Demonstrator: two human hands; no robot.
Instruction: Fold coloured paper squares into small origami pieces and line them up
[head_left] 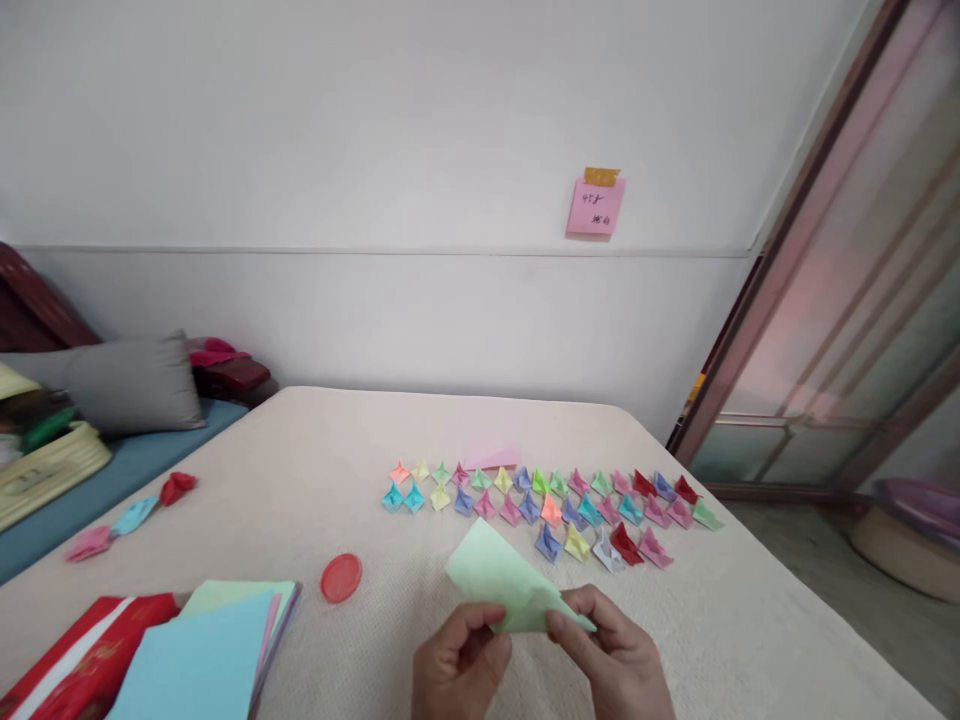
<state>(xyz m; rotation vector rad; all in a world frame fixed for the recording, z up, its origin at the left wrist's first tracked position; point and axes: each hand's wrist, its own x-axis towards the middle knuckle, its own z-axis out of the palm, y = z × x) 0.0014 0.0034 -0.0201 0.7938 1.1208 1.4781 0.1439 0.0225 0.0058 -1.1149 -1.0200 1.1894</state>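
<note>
A folded light green paper (pixel 499 580) is held above the table's near part, between my two hands. My left hand (pixel 461 660) pinches its lower left edge between thumb and fingers. At the lower right corner, my right hand (pixel 615 650) grips the paper with thumb and fingertips. Beyond the hands, rows of small folded paper pieces in many colours (pixel 551 510) stand on the cream table cover (pixel 337 440). A flat pink paper (pixel 492 456) lies behind them.
A red round lid (pixel 341 578) lies left of my hands. Further left are stacked coloured sheets (pixel 202 650), a red package (pixel 97 650) and crumpled pieces (pixel 135 515). A pink note (pixel 595 208) hangs on the wall. A grey cushion (pixel 135 385) rests beyond the table's left side.
</note>
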